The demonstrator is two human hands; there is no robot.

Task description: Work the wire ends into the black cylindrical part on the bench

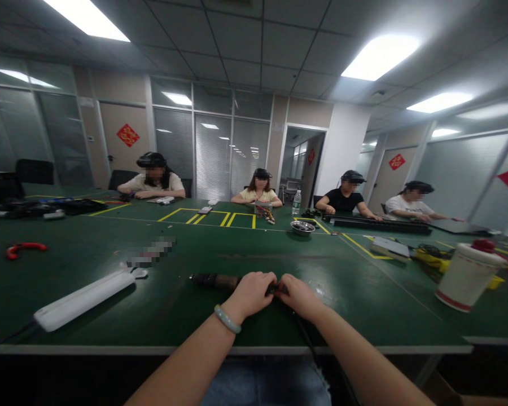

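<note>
A dark, tube-shaped electric screwdriver (215, 281) lies across the green table in front of me, its metal tip pointing left. My left hand (254, 293), with a pale bangle at the wrist, is closed around its rear part. Close beside it, my right hand (300, 296) pinches at the tail end, where a black cord (303, 330) runs down over the table's front edge. The fingers hide the exact spot where the two hands meet.
To the left lie a white power strip (84, 299) and red-handled pliers (25, 248). A metal bowl (302, 228) and a water bottle (296, 203) stand farther off. On the right is a white canister (468, 279). Several people sit across the green table (152, 327).
</note>
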